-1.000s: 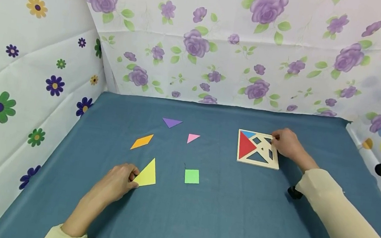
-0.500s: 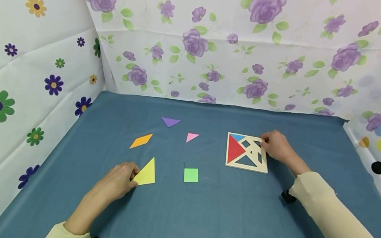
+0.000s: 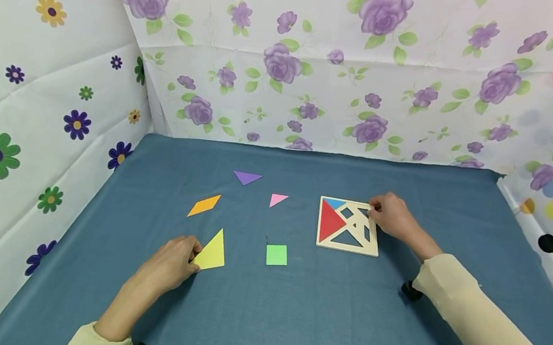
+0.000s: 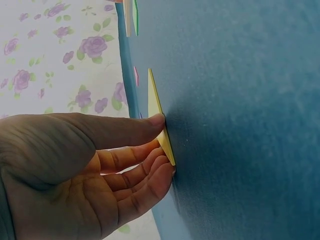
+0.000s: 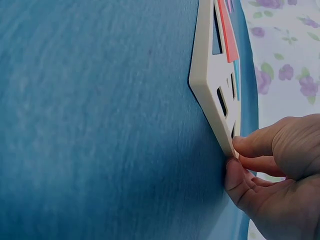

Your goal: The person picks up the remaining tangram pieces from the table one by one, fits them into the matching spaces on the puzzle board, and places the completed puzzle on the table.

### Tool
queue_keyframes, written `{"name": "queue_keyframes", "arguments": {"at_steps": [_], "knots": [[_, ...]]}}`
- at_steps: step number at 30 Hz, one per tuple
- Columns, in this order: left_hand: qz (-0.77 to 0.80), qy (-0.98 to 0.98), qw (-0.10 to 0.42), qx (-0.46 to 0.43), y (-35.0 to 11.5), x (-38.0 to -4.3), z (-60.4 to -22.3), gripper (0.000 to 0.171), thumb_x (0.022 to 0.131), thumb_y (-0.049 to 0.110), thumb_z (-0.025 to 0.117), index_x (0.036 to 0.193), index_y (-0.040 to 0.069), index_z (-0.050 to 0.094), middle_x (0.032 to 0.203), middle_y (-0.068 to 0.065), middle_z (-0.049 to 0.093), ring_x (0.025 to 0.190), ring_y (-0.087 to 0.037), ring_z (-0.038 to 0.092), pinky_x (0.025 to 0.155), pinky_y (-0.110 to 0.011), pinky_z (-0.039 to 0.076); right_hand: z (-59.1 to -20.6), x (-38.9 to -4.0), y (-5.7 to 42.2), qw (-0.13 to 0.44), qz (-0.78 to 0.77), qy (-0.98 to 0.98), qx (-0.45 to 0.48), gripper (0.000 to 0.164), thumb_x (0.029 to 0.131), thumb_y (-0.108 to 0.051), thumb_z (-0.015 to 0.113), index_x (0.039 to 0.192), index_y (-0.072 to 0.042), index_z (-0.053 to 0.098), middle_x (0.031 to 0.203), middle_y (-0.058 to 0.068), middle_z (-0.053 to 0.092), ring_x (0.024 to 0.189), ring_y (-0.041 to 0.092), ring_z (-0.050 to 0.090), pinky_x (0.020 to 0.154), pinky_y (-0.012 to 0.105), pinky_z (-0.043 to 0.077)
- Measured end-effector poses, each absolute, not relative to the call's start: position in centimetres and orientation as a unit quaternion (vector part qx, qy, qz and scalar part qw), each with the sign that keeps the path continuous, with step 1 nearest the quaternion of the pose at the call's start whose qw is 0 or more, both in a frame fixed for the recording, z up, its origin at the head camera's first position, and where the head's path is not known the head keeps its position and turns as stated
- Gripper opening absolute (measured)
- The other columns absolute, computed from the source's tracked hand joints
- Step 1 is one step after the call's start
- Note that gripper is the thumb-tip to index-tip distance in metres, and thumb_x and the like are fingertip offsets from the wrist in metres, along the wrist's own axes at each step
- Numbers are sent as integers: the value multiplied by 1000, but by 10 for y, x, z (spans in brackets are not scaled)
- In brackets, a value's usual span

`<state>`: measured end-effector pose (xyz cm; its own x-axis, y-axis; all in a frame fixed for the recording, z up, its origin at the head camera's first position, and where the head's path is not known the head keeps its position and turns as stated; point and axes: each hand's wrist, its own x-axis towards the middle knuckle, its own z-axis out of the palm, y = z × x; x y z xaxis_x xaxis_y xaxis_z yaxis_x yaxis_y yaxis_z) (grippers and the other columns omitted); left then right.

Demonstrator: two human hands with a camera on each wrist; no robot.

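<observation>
With my left hand (image 3: 173, 263) I pinch the yellow triangle (image 3: 214, 253) between thumb and fingers at its left corner, low and left of centre in the head view. Its longest side slants from my fingertips up and to the right, ending in a sharp tip aimed at the top of the frame. My right hand (image 3: 393, 214) grips the wooden board (image 3: 372, 248) by its upper right corner, right of centre; being nearly square, the board has no clear long axis. In its left part sits the red triangle (image 3: 331, 221), its long side upright and its point facing right, with the blue triangle (image 3: 336, 204) just above. Between my hands, the green square (image 3: 277, 254) lies near the middle. Farther up are the pink triangle (image 3: 277, 200) and the purple triangle (image 3: 248, 178), which points down; the orange diamond (image 3: 204, 205), left of them, stretches from lower left to upper right.
</observation>
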<state>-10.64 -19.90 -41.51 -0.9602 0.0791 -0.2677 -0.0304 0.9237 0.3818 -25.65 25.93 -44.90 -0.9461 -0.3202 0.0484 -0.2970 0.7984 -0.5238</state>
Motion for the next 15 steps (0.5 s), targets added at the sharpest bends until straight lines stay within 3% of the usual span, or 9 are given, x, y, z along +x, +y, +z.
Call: {"name": "queue_keyframes", "arguments": {"at_steps": [6, 9, 12, 15], "knots": [[196, 970, 143, 17, -198, -106, -413, 29, 88, 1, 80, 112, -3, 65, 94, -9, 58, 83, -23, 55, 73, -41, 51, -447, -254, 257, 21, -273, 948, -159, 12, 99, 2, 60, 95, 7, 70, 75, 12, 61, 60, 19, 44, 58, 37, 36], [195, 970, 145, 19, -198, -107, -412, 28, 88, 1, 79, 112, -3, 65, 94, -9, 58, 82, -23, 55, 72, -41, 51, -447, -254, 257, 23, -276, 948, -160, 13, 100, 2, 59, 94, 6, 70, 73, 14, 59, 57, 19, 42, 57, 36, 34], [196, 969, 150, 16, -197, -107, -412, 27, 89, 4, 80, 110, -3, 65, 93, -9, 58, 81, -23, 54, 71, -41, 50, -448, -252, 257, 22, -280, 946, -161, 18, 100, 1, 60, 109, 12, 70, 89, 24, 66, 61, 20, 48, 59, 36, 39], [193, 969, 153, 11, -196, -109, -411, 29, 90, 13, 81, 108, -3, 65, 92, -8, 58, 80, -23, 54, 73, -43, 49, -449, -250, 257, 23, -283, 944, -167, 20, 100, 1, 60, 113, 14, 69, 95, 29, 66, 64, 20, 50, 60, 36, 40]]}}
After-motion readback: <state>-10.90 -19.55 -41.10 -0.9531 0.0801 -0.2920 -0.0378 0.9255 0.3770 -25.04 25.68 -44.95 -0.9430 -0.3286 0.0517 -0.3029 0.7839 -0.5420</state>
